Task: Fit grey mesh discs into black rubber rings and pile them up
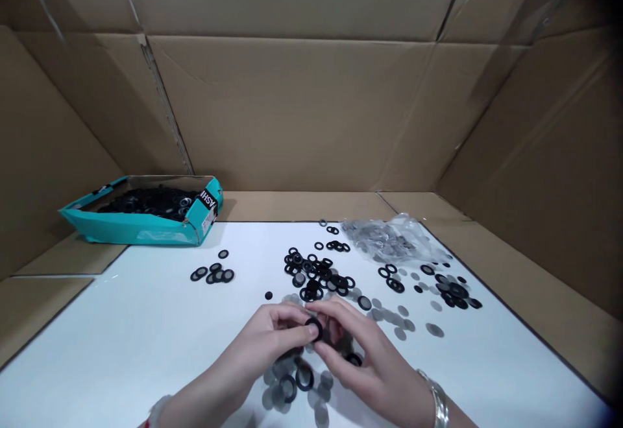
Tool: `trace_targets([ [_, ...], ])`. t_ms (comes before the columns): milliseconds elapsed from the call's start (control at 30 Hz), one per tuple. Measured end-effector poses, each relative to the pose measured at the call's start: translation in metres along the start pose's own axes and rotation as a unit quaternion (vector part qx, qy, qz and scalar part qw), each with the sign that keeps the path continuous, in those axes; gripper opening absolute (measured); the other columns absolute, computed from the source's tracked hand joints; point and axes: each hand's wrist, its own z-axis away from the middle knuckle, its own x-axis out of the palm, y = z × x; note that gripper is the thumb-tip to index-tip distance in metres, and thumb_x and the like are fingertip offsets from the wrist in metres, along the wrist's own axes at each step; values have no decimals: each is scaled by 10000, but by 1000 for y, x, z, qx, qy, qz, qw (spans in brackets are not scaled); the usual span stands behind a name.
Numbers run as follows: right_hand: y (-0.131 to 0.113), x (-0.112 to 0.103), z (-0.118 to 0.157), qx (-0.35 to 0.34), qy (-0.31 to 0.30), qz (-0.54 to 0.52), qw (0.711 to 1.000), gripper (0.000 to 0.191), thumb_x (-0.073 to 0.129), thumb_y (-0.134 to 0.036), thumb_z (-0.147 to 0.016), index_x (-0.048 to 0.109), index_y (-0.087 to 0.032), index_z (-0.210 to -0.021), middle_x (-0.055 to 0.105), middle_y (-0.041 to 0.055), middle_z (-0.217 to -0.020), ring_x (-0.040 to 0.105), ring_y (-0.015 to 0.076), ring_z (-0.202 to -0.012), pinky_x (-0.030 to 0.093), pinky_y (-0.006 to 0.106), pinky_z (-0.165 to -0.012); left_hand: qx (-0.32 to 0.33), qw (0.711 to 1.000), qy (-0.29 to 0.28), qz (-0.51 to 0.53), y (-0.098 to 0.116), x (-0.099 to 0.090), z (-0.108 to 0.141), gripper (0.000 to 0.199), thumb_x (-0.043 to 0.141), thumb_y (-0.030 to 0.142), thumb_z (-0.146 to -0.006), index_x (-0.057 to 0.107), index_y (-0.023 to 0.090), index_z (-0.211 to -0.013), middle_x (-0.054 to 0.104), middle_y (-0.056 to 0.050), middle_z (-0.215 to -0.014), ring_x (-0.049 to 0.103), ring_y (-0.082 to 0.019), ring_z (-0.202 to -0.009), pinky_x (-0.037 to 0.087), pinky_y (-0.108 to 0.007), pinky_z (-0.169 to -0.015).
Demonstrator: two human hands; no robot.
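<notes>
Between my two hands, just above the white table, is a black rubber ring [318,329]. My left hand [272,337] is closed on it, with the thumb lying across its opening. On the ring's right side, my right hand [360,350] has its thumb and fingers curved about the rim; whether they touch it I cannot tell. Under and in front of the hands lie several grey mesh discs [321,386] and black rings [304,377]. Beyond the fingertips is a loose heap of black rings [314,272].
A teal box [136,230] full of black rings stands at the back left. Several disc-filled rings [217,273] lie in front of it. A clear plastic bag [389,237] of grey discs lies back right, near black pieces [455,290]. Cardboard walls [292,110] surround the white table [146,331].
</notes>
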Motion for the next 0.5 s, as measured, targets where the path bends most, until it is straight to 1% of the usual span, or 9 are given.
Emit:
trace_targets([
  [33, -1, 0, 0, -13, -9, 3, 1000, 309, 528, -147, -887, 516, -260, -1174, 539, 25, -950, 515, 155, -820, 438, 270, -728, -12, 1000, -1, 12, 1, 1, 1, 200, 725, 347, -691, 705, 149, -672, 654, -50, -796, 569, -149, -761, 408, -243, -710],
  [100, -2, 0, 0, -26, -11, 12, 1000, 313, 531, -111, -873, 543, -265, -1146, 534, 24, -942, 519, 157, -834, 441, 272, -732, -21, 1000, 1, 16, 1, 3, 3, 204, 724, 354, -683, 710, 151, -678, 650, -43, -750, 555, -141, -712, 398, -242, -673],
  [167, -2, 2, 0, -22, 9, 29, 999, 230, 545, -119, -871, 565, -248, -1060, 528, 20, -909, 517, 160, -816, 438, 278, -713, -15, 1000, 6, 6, -2, 5, 4, 209, 730, 361, -666, 703, 153, -660, 631, -36, -729, 538, -140, -692, 387, -243, -644],
  [233, 0, 5, 1, -10, 35, 54, 998, 133, 575, -140, -854, 540, -224, -951, 513, 13, -866, 505, 161, -767, 429, 278, -670, -11, 1000, 8, -5, -9, 7, 2, 229, 735, 374, -653, 678, 154, -625, 604, -29, -697, 523, -137, -667, 376, -243, -617],
  [267, 1, 6, 1, -2, 42, 67, 997, 136, 602, -153, -836, 510, -219, -910, 505, 9, -855, 498, 159, -743, 425, 276, -647, -13, 1000, 7, -9, -12, 8, 0, 243, 738, 385, -647, 664, 155, -619, 588, -21, -669, 512, -130, -638, 367, -241, -595],
  [333, 3, 7, 2, 22, 48, 90, 995, 260, 679, -194, -780, 454, -221, -908, 493, 4, -858, 486, 156, -705, 423, 272, -611, -16, 1000, 5, -24, -13, 5, -4, 274, 746, 415, -634, 649, 160, -652, 569, -2, -627, 492, -114, -582, 351, -233, -556],
  [400, 4, 7, 2, 46, 48, 112, 992, 392, 727, -235, -744, 426, -224, -994, 491, 8, -878, 487, 157, -691, 431, 274, -599, 6, 998, 30, -62, -3, -7, -8, 319, 756, 447, -614, 649, 167, -726, 586, 10, -629, 497, -107, -558, 361, -227, -547],
  [433, 5, 6, 2, 54, 46, 125, 990, 417, 719, -247, -753, 416, -223, -1040, 494, 12, -883, 491, 162, -693, 436, 279, -599, 27, 993, 59, -93, 8, -19, -10, 350, 759, 462, -604, 651, 171, -767, 608, 8, -647, 514, -111, -563, 381, -230, -559],
  [500, 4, 4, 1, 52, 30, 150, 987, 309, 639, -234, -818, 431, -220, -1045, 507, 23, -882, 510, 175, -715, 444, 294, -615, 92, 970, 157, -164, 36, -54, -12, 416, 748, 477, -600, 646, 183, -876, 648, 3, -679, 554, -131, -589, 423, -246, -591],
])
